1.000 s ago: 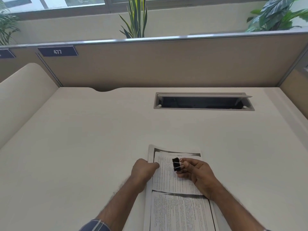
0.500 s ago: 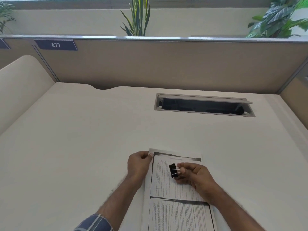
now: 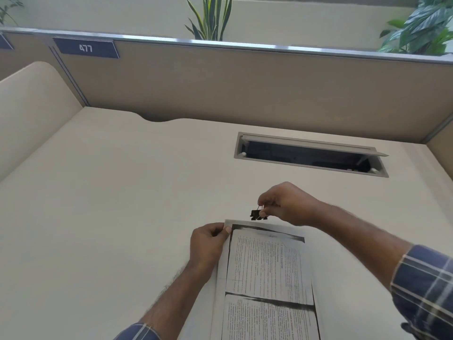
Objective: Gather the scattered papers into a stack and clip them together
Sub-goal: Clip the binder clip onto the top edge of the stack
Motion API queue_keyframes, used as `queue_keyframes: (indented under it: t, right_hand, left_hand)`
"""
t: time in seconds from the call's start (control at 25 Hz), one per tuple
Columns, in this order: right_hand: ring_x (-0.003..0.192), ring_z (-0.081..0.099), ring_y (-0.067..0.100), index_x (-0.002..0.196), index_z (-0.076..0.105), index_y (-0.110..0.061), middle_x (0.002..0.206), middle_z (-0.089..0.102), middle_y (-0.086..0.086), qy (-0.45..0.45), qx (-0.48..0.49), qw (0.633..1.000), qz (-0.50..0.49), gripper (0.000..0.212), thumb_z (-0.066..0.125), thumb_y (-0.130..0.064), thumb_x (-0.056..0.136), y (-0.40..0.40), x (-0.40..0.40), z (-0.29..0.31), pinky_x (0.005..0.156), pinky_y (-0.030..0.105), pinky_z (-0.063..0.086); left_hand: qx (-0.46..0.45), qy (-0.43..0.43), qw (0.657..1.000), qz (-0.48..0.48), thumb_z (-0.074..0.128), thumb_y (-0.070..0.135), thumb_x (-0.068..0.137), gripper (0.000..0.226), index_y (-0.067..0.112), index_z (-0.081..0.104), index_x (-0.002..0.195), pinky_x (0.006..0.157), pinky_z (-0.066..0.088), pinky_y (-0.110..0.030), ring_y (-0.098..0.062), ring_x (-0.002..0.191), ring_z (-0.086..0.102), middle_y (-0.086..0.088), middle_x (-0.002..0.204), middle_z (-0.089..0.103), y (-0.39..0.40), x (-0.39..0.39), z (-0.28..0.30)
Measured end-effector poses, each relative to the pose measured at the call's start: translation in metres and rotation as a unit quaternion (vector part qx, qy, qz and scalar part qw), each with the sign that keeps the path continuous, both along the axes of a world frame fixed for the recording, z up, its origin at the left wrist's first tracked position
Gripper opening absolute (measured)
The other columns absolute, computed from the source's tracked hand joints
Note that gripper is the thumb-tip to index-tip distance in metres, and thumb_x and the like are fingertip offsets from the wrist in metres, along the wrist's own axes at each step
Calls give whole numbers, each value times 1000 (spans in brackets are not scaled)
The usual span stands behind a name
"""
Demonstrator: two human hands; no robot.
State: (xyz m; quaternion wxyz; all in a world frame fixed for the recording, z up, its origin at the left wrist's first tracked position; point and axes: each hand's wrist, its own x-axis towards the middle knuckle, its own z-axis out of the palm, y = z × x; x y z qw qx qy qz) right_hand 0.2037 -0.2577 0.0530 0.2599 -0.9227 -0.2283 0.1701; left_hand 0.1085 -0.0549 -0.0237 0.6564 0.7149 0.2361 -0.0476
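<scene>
A stack of photocopied papers (image 3: 266, 271) lies on the cream desk (image 3: 110, 217), its length running from the near edge away from me. My left hand (image 3: 208, 244) pinches the stack's far left corner between thumb and fingers. My right hand (image 3: 289, 204) hovers just beyond the stack's far edge and squeezes the wire handles of a small black binder clip (image 3: 257, 214). The clip hangs jaws-down right above the top edge of the papers, and I cannot tell whether it touches them.
An open cable hatch (image 3: 311, 155) is set into the desk at the back right. Beige partition panels (image 3: 245, 94) wall the desk at the back and both sides, with a "477" label (image 3: 85, 48). Potted plants (image 3: 210, 18) stand behind the partition.
My right hand has carried the binder clip from over the middle of the page out past the stack's far edge. My left hand has slid up to the far left corner.
</scene>
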Motion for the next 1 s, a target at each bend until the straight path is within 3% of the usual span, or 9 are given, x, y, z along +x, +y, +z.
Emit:
queue_keyframes:
  t: [0.08, 0.16, 0.44, 0.64, 0.88, 1.0]
  right_hand:
    - [86, 70, 21, 102, 74, -7, 95, 75, 6, -6, -64, 997, 51, 19, 69, -20, 89, 11, 12, -1, 81, 41, 58]
    - [87, 69, 24, 100, 75, -6, 95, 75, 8, -6, -94, 993, 77, 20, 69, -22, 88, 16, 16, -2, 81, 44, 58]
    - [87, 71, 15, 102, 77, -8, 97, 77, 3, 62, -11, 997, 54, 21, 74, -21, 85, 30, 17, -14, 86, 36, 58]
    - [84, 70, 21, 95, 78, -9, 91, 76, 5, 86, 30, 995, 50, 16, 73, -21, 86, 33, 13, -24, 83, 43, 58]
    - [89, 71, 25, 100, 76, -8, 95, 77, 8, 118, 22, 991, 53, 22, 73, -24, 86, 33, 19, -27, 87, 44, 58]
    - [92, 71, 18, 114, 71, -7, 102, 76, 4, 147, 30, 988, 30, 32, 72, -23, 87, 33, 19, -31, 88, 32, 58]
  left_hand:
    - [-8, -3, 1000, 5, 70, 16, 91, 21, 27, 79, 75, 60, 57, -20, -9, 70, 76, 6, 76, 80, 3, 1, -3]
    - [-14, -8, 1000, 4, 70, 16, 91, 20, 26, 79, 76, 59, 57, -19, -9, 70, 76, 5, 76, 80, 1, 0, -2]
    - [-54, -10, 998, 16, 71, 11, 90, 19, 22, 80, 76, 64, 60, -24, -12, 72, 76, 0, 78, 80, 0, 1, -3]
    - [-56, -11, 998, 24, 72, 10, 89, 15, 19, 80, 79, 66, 62, -27, -16, 75, 77, -3, 79, 80, 1, 3, -4]
    - [-38, -9, 999, 39, 75, 11, 86, 10, 17, 80, 81, 70, 62, -29, -18, 78, 76, -2, 80, 80, 0, 5, -8]
    - [-35, -4, 999, 41, 74, 11, 87, 6, 11, 81, 86, 74, 62, -33, -21, 82, 76, -5, 83, 80, -1, 6, -9]
